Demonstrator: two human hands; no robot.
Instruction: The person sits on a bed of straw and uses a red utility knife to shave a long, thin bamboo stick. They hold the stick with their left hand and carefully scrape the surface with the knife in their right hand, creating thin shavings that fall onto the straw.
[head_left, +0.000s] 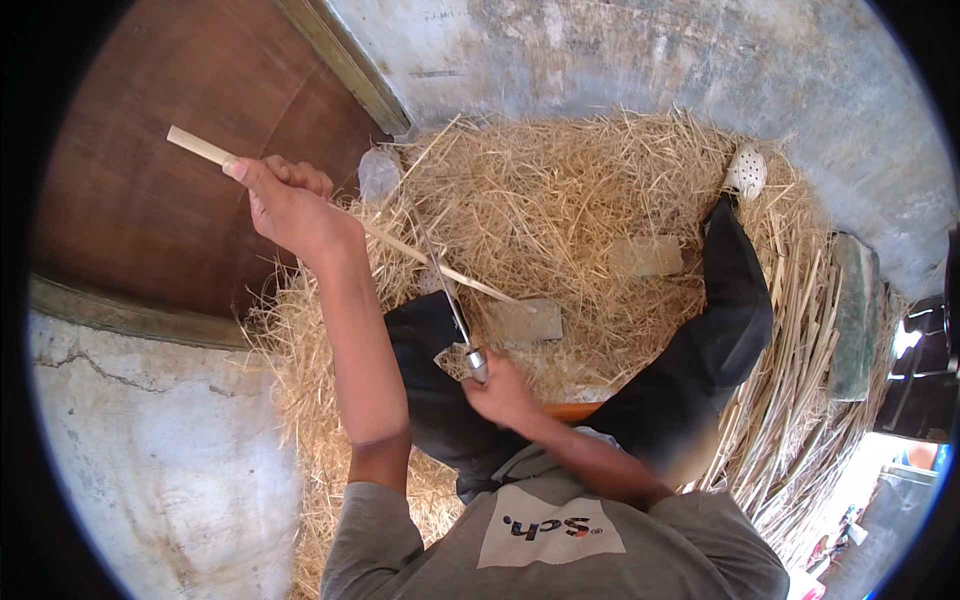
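Observation:
My left hand (290, 205) is raised at the upper left, its fingers closed round a long pale strip (405, 248) that looks like split bamboo. The strip slants down to the right from above my hand. Its low end reaches a tan block (535, 320) on the floor; whether they touch I cannot tell. In front of my lap my right hand (500, 390) is wrapped round the handle of a long knife (448, 290). The thin blade points up and away, crossing the strip near its middle. Part of the handle is hidden by my fingers.
Straw-like shavings (560, 190) cover the floor. Another flat block (648, 256) lies among them. At right are a bundle of thin sticks (790, 380) and a greenish slab (853, 320). A clear plastic bag (378, 175) sits beside a brown wooden panel (200, 170). A concrete wall (650, 60) stands ahead.

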